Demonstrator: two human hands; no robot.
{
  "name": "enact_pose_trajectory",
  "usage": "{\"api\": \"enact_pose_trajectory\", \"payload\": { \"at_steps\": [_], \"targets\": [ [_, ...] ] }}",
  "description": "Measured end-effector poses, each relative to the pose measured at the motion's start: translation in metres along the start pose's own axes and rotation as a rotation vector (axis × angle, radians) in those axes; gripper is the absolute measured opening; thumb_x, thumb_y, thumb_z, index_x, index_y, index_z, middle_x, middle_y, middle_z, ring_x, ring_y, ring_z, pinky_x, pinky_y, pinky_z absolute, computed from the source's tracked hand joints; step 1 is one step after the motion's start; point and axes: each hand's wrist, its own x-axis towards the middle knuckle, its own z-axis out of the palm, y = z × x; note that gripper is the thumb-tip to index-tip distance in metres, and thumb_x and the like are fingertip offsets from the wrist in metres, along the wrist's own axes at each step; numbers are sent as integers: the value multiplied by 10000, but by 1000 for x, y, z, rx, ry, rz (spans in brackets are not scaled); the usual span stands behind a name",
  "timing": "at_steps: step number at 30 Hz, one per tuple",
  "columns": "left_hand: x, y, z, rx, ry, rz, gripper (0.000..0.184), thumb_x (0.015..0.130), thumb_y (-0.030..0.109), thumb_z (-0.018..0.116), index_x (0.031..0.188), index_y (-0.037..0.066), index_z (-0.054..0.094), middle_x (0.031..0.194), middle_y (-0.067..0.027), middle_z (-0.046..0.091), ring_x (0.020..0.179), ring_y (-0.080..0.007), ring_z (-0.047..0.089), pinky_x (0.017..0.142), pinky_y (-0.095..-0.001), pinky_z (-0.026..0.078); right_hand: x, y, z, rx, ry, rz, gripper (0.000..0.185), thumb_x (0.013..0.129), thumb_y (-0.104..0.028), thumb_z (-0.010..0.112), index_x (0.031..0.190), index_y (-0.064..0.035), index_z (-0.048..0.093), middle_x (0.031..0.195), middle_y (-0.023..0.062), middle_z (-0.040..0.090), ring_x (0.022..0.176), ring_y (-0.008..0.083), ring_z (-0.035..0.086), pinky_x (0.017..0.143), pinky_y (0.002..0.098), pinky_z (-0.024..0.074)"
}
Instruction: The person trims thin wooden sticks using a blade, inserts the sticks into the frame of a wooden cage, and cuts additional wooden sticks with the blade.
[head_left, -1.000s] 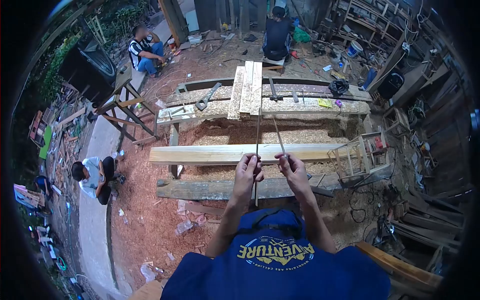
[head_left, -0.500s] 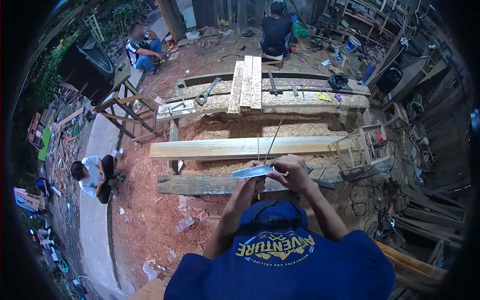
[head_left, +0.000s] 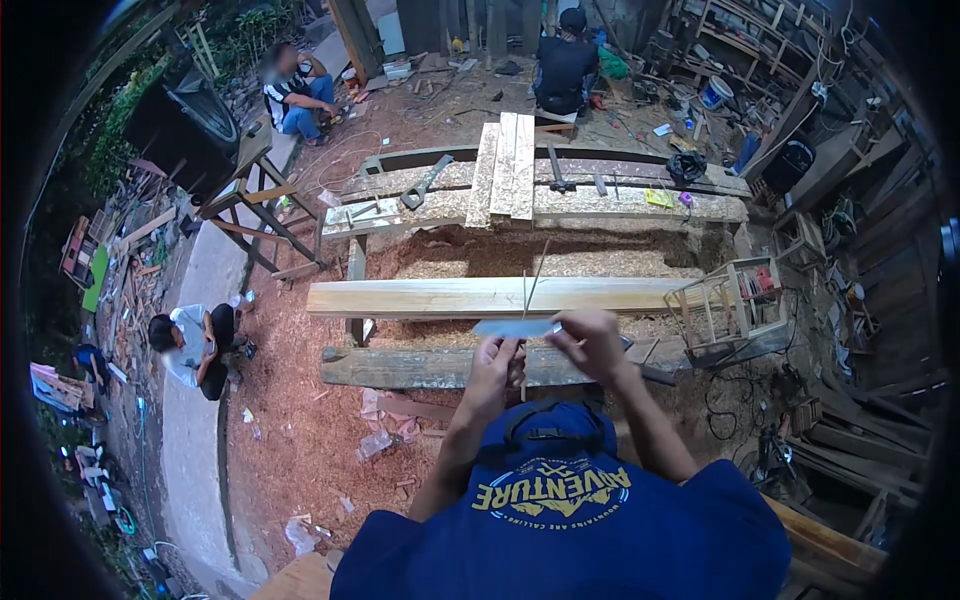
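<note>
Left hand (head_left: 494, 364): raised above the near edge of the bench, fingers curled tight around an upright pale stick (head_left: 525, 293), which juts up above the fist; a bit also shows below it.
Right hand (head_left: 592, 346): just beside the left, thumb and bent fingers pinched on the right end of a flat grey blade (head_left: 505, 328).
Blade: blurred, lying nearly level across the top of the left fist, its free end pointing left; whether it touches the left fingers, I cannot tell.
Dark stick (head_left: 538, 268): slants up and right from behind the blade, near the pale one; its lower end is hidden, so its grip cannot be told.
Timber beam (head_left: 420, 298): pale, lying crosswise beyond both hands.
Weathered plank (head_left: 400, 368): nearer, running behind the hands.
Far planks: three short boards (head_left: 500, 170) lie over them, with a handsaw (head_left: 425, 183) to the left and a hammer (head_left: 560, 172) to the right.
Wooden frame (head_left: 735, 300): slatted, at the bench's right end.
</note>
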Motion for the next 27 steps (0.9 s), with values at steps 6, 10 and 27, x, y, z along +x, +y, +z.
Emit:
{"api": "enact_pose_trajectory", "payload": {
  "at_steps": [6, 10, 27],
  "targets": [
    [-8, 19, 4, 27, -34, -43, 201, 1058, 285, 527, 1024, 88, 540, 658, 87, 337, 491, -17, 270, 432, -218, 218, 5, 55, -2, 42, 226, 243, 258, 902, -326, 729, 837, -76, 720, 581, 96, 593, 486, 186, 552, 479, 355, 392],
    [-7, 14, -2, 81, -2, -14, 205, 1054, 286, 536, 1018, 84, 536, 662, 79, 370, 490, -17, 281, 431, -212, 215, 1, 53, -20, -100, 150, 276, 240, 907, -324, 726, 834, -96, 733, 551, 69, 581, 472, 169, 560, 472, 346, 421],
    [18, 5, 21, 286, -27, 129, 187, 1068, 240, 507, 1056, 60, 553, 696, 57, 438, 537, -19, 347, 467, -214, 267, 14, 23, 3, 745, 208, 580, 154, 945, -193, 727, 944, -44, 687, 685, -114, 474, 627, -2, 387, 535, 231, 301]
  ]
}}
